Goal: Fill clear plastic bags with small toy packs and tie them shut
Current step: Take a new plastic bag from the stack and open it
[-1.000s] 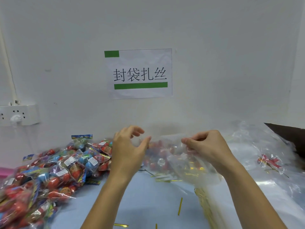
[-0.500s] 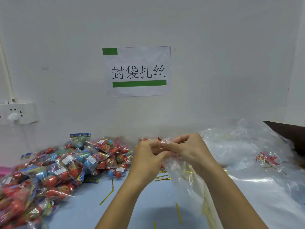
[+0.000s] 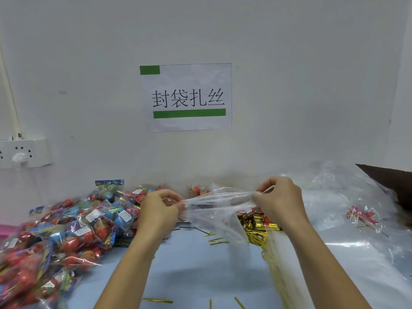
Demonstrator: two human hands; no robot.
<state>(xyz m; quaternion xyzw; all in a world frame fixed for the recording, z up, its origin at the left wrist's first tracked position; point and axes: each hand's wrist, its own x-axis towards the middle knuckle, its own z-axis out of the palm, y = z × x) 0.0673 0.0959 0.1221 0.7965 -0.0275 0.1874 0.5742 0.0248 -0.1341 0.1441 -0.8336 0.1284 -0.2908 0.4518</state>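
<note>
Both hands up: left hand [image 3: 158,210] and right hand [image 3: 281,200] pinch fingers closed on a clear plastic bag [image 3: 219,202], stretched taut above the desk [image 3: 200,270]; toy packs [image 3: 73,230] heaped along its left edge.

Packing workstation: labelled wall sign [image 3: 188,97]; toy packs [image 3: 89,221]

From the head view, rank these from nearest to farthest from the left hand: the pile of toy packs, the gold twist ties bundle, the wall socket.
Measured from the left hand:
1. Pile of toy packs, right beside it, on its left.
2. Gold twist ties bundle, to its right, under the stretched clear bag.
3. Wall socket, up on the wall at far left.
</note>
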